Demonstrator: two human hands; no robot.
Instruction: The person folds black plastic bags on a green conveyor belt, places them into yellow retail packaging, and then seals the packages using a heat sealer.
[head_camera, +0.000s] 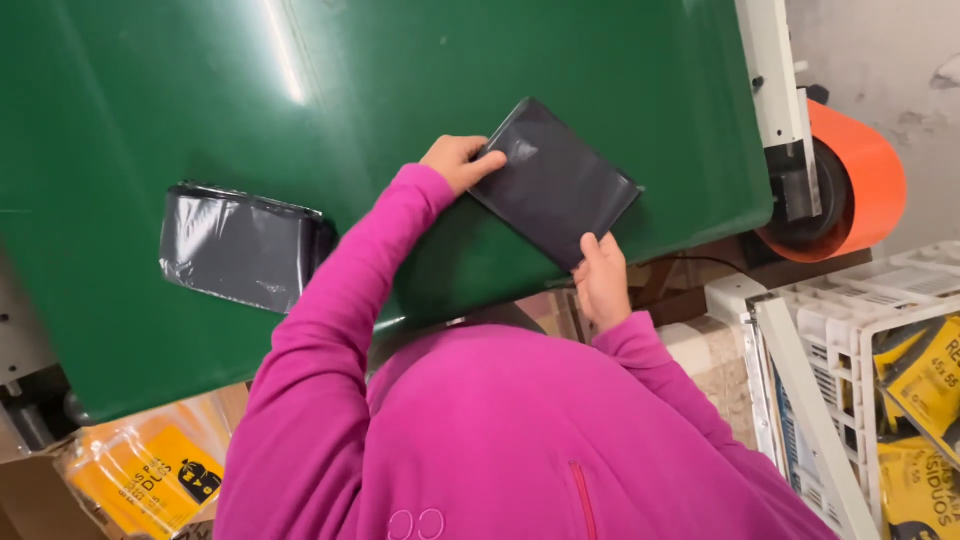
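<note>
Your left hand (462, 160) rests on the upper left edge of a flat folded black plastic pack (555, 183), fingers curled over that edge with the fingertips pressing on its top face. Your right hand (602, 278) holds the pack's lower corner, thumb on top and the other fingers tucked beneath, out of sight. The pack is a rectangle lying turned at an angle on the green worktop (150, 100), close to its near edge and toward its right end. Both your sleeves are bright pink.

A second black plastic pack (242, 247) lies further left on the same worktop, also close to the near edge, well apart from the one you hold. It is looser and shinier, with creased film at its edges. That makes two black packs on the green surface.

Past the worktop's right end, one orange roll (855, 185) sits on a white frame upright (775, 75).

Below the right end stands one white plastic crate (850, 320) with a slotted wall. Inside it you can see two yellow packages (925, 385) with black print, one above the other, standing against the crate's right side.

Below the near left corner of the worktop lies one more yellow package in clear film (145, 470), with a black square label on its face, resting on a brown cardboard box (30, 500).
</note>
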